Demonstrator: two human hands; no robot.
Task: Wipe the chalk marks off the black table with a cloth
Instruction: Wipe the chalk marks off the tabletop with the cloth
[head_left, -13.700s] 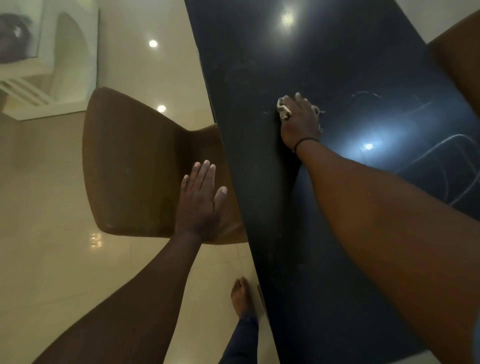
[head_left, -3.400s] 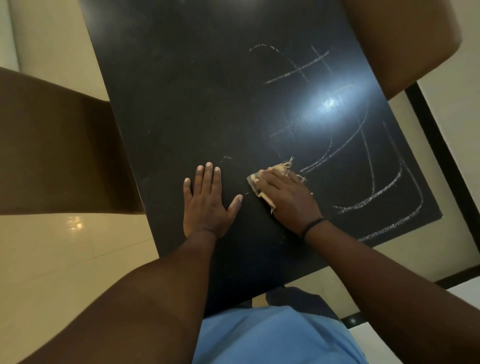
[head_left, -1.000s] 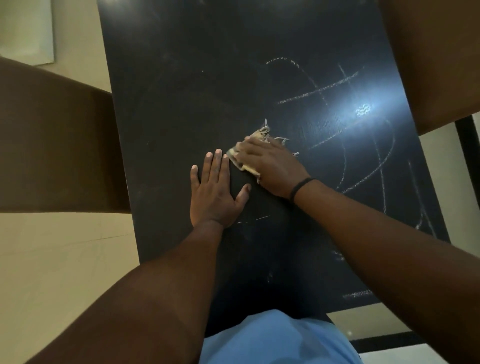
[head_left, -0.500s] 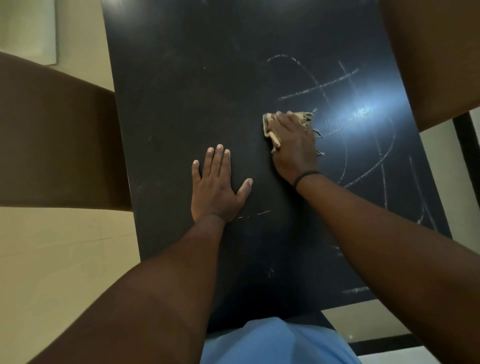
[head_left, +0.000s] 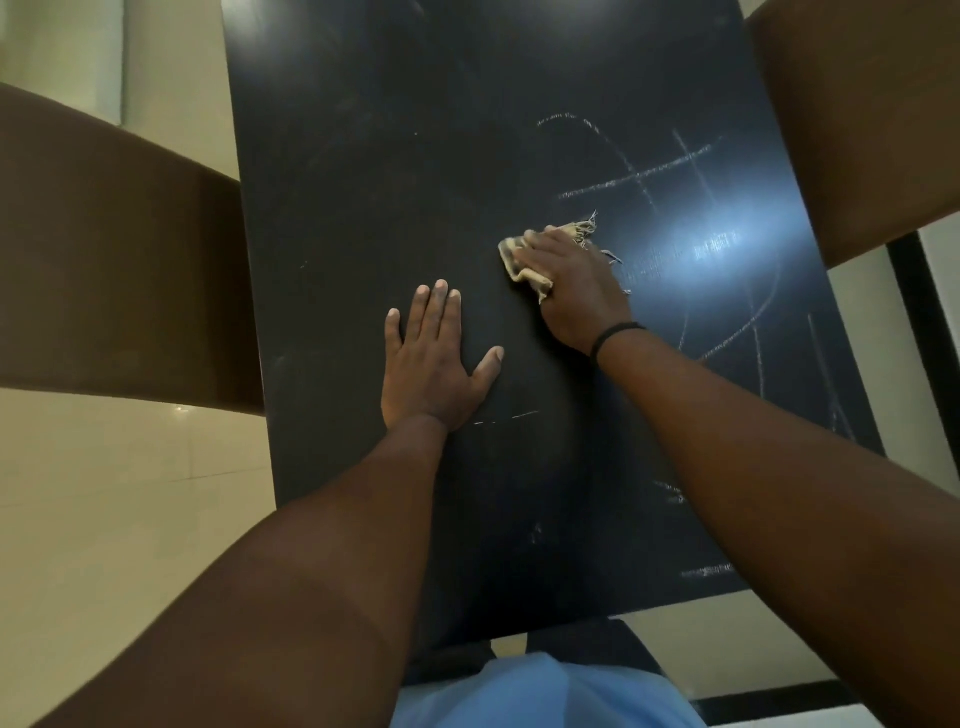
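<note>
Left hand braces the black table while the right hand rubs a cloth toward the chalk lines.

The left hand lies flat on the black table, fingers straight and slightly spread, thumb out to the side, holding nothing; a short chalk dash sits just beside its wrist. To its right, the right hand presses the tan cloth down, fingers bent over the bunched fabric, frayed threads sticking out past the fingertips. Most chalk marks lie beyond and to the right of those fingertips, with fainter bits near the table's near right edge. To wipe well, I would keep the palm weight on the cloth, overlap strokes across each line, and return for the dash by the left wrist.
</note>
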